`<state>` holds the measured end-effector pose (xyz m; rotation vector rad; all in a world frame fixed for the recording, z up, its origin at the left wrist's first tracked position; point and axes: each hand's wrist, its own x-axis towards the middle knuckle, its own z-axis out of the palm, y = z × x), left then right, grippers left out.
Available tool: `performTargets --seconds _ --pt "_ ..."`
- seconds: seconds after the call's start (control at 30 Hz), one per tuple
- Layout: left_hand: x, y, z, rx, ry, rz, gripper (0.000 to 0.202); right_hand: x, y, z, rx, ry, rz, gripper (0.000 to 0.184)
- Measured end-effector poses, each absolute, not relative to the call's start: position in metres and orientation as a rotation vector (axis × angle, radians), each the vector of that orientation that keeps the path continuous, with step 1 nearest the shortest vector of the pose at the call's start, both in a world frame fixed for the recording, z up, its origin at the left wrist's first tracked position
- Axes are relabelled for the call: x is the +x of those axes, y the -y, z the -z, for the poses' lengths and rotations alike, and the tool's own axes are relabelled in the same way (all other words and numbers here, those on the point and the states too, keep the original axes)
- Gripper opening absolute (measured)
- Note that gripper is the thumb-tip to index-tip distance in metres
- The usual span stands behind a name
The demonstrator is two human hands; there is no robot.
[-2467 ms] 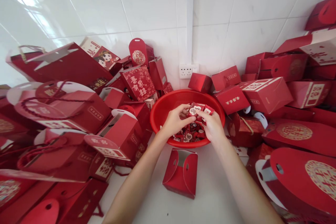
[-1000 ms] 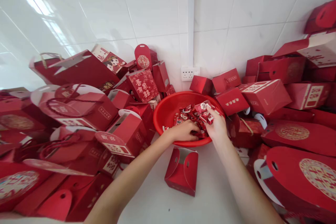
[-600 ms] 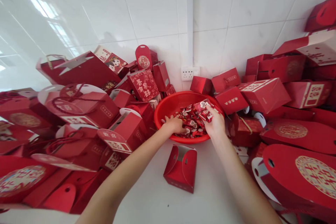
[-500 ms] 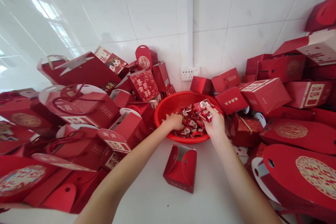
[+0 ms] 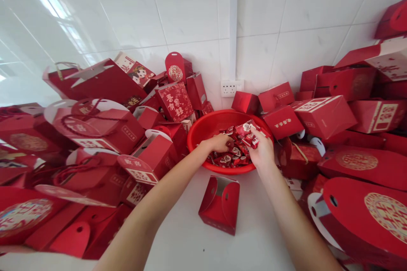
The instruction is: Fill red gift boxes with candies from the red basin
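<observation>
A red plastic basket [image 5: 197, 129] stands against the wall, with red wrapped candies [image 5: 225, 160] lying in it. Over the basket's right side, my right hand [image 5: 261, 147] is closed around several wrapped candies [image 5: 245, 129]. My left hand [image 5: 220, 143] reaches in from the left, its fingers curled at a dark red wrapped candy beside the heap. In front of the basket sits a small red gift box [image 5: 220, 205], its curved top flaps partly open.
Many red gift boxes and bags [image 5: 104, 125] are piled at the left. More red boxes [image 5: 321, 114] are stacked at the right, up to the basket. A socket [image 5: 231, 88] is on the tiled wall [image 5: 190, 4] behind. The white tabletop [image 5: 178, 241] lies in front.
My left hand has moved right across the candies, and its fingers now close at one candy. My right hand stays in nearly the same place, still holding its candies.
</observation>
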<state>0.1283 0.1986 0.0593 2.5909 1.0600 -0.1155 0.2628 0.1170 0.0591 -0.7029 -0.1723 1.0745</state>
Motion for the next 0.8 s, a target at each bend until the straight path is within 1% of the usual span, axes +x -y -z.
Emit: performTargets --seconds 0.07,0.13,0.3,0.43,0.47,0.6,0.73,0.8 --pt "0.127 -0.198 -0.057 2.574 -0.983 0.114 0.026 0.263 -0.117 -0.058 -0.722 0.188 -1.078 0.017" --pt "0.126 -0.198 -0.056 2.55 -0.92 0.125 0.022 0.262 -0.117 -0.058 -0.728 0.211 -1.067 0.018" --pt "0.127 -0.197 -0.053 2.526 -0.799 0.111 0.041 0.261 -0.118 -0.056 -0.721 0.232 -1.047 0.019" --pt "0.132 -0.194 -0.049 2.524 -0.65 0.158 0.026 0.26 -0.118 -0.056 -0.719 0.253 -1.039 0.021" --pt "0.134 -0.193 -0.048 2.522 -0.635 0.164 0.027 0.26 -0.117 -0.056 -0.723 0.248 -1.039 0.02" --pt "0.135 -0.191 -0.045 2.58 -0.628 0.145 0.048 0.261 -0.117 -0.057 -0.724 0.244 -1.045 0.019" --pt "0.134 -0.19 -0.046 2.688 -0.698 0.246 0.048 0.262 -0.117 -0.056 -0.714 0.256 -1.055 0.02" --pt "0.134 -0.189 -0.046 2.725 -0.733 0.252 0.044 0.262 -0.117 -0.056 -0.702 0.258 -1.056 0.019"
